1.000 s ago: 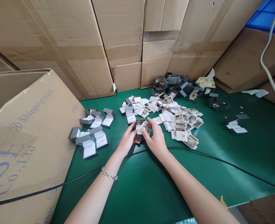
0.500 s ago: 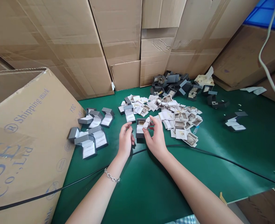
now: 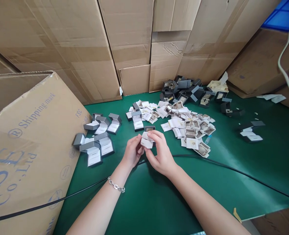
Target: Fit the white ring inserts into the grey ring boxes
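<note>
Left hand (image 3: 132,152) moved in, pinching white insert (image 3: 146,143) alongside right hand (image 3: 161,154).

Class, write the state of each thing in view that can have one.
Folded white card insert, gripped
Right bare hand, gripping the insert
Left bare hand, curled at insert's edge
Small grey rectangular box, open, partly hidden
Grey hinged boxes with white linings, open
Loose white card inserts, heaped
Dark grey boxes, jumbled
Black cable, uncoiled
</note>
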`<state>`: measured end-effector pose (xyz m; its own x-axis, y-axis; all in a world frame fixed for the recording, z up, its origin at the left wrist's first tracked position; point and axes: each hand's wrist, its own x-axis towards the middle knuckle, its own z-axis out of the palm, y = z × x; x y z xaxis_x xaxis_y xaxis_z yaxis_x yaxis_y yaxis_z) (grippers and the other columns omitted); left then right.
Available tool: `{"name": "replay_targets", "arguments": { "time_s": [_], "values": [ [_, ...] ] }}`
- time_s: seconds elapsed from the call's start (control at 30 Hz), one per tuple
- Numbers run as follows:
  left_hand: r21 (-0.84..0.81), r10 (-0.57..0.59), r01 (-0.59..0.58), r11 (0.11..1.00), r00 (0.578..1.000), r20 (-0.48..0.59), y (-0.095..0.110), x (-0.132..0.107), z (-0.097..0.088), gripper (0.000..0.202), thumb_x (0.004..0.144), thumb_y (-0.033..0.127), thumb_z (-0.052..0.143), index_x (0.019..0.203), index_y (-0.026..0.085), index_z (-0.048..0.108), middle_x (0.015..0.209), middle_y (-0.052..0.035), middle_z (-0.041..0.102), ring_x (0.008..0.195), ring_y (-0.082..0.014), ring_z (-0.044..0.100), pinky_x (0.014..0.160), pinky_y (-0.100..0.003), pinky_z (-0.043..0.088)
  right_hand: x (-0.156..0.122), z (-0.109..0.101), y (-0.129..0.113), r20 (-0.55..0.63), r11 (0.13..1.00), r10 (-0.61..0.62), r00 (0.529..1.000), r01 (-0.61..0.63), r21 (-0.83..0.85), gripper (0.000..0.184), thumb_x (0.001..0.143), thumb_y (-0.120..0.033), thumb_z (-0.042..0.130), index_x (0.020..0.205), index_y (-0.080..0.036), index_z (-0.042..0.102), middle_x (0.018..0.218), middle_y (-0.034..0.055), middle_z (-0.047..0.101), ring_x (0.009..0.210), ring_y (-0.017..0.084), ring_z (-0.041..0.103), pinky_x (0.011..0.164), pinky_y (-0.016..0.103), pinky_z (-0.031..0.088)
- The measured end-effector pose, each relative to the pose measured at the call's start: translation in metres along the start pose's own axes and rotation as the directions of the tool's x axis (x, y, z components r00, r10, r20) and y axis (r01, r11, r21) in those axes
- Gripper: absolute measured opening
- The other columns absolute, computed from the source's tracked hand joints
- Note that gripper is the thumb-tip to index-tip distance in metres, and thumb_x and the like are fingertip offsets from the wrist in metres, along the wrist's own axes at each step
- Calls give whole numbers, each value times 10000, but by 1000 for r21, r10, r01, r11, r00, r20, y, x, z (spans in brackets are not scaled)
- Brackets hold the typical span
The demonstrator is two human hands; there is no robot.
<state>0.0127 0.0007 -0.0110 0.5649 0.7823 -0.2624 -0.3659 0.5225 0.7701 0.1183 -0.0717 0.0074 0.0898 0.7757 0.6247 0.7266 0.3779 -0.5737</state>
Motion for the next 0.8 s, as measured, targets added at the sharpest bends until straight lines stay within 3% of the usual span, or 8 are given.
{"name": "replay_targets", "arguments": {
  "time_s": [0.13,0.33,0.43,0.57,0.8],
  "values": [
    [-134,-75,65,989,994,-73,2,4,-5,412,609,476,726,662,125,518,466,73,415,363,8,318,358,-122,242,1,1,2,13,998,36,999,-35,-43,338,790,-171,485,1115,-206,398,1136,118,541,1088,218,522,915,419,431],
    [-257,-134,103,961,985,-110,3,7,-8,350,654,399,722,817,123,581,656,5,597,577,-77,569,527,-174,464,-1,7,7,41,990,134,990,-132,-46,294,767,-177,522,1039,-210,415,1158,108,560,1086,219,530,904,423,438],
    [-279,-134,101,955,986,-100,3,6,-8,404,670,492,682,807,124,584,659,-4,606,572,-81,575,503,-174,457,-2,8,7,54,990,135,989,-133,-34,283,766,-172,531,1025,-208,423,1145,106,570,1080,215,536,890,410,449],
    [-263,-124,96,960,988,-91,3,5,-9,543,575,606,690,820,130,593,665,-5,624,576,-94,589,489,-179,459,-2,8,7,46,992,117,992,-115,-48,258,760,-159,528,998,-212,443,1152,105,575,1083,221,540,882,410,450],
    [-248,-119,98,964,990,-74,3,5,-10,522,484,466,807,821,127,597,682,-2,645,584,-96,595,487,-177,446,-2,9,8,50,995,85,995,-82,-61,267,754,-138,531,1001,-217,465,1177,81,583,1093,204,538,903,399,436]
  ]
}}
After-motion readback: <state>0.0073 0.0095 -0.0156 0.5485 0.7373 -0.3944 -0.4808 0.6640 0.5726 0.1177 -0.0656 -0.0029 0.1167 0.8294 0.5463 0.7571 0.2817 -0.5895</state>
